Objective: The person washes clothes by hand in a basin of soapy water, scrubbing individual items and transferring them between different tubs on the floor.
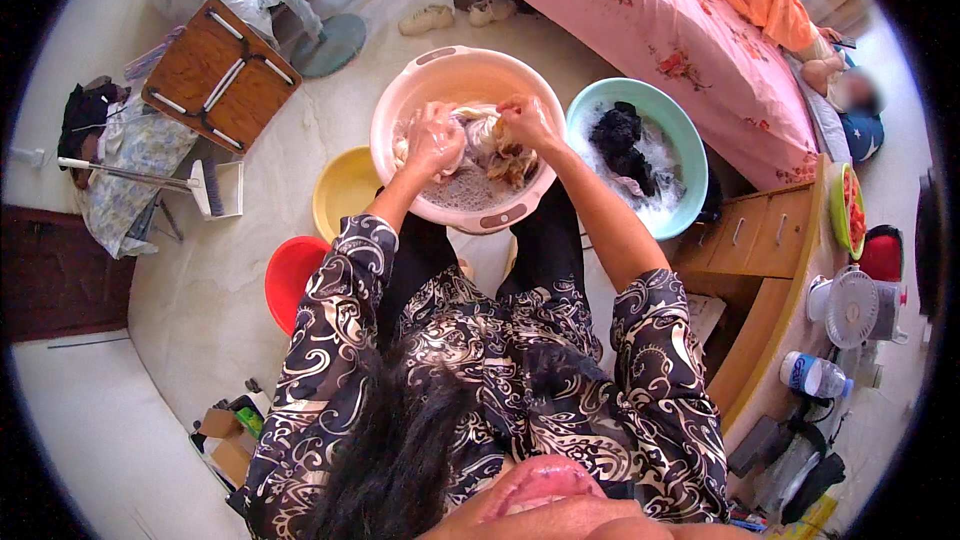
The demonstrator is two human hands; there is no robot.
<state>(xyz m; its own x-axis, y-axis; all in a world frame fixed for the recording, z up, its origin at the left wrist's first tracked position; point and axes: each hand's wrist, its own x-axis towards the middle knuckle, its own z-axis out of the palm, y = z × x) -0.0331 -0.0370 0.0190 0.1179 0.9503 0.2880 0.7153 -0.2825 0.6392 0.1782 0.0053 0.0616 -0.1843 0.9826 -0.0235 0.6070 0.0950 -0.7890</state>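
As the head view showed, the person's wet cloth (512,165), white and brown, lay bunched in the pink basin (465,82), partly in cloudy, sudsy water (465,192). The left hand (437,143) was curled closed around a paler part of it, inside the pink basin's left side. The right hand (528,125) gripped the cloth inside the pink basin's right side, its fingers bunched together and a brown fold hanging beneath them. Whether this was one piece or several could not be told.

Just right of the pink basin stood a teal basin (652,94), where black clothing (618,135) lay among white foam. Left of the pink basin and nearer the person was a yellow basin (338,198), with a red basin (292,285) nearer still. Beyond the pink basin, to the right, was a bed (620,30) with a pink floral cover.
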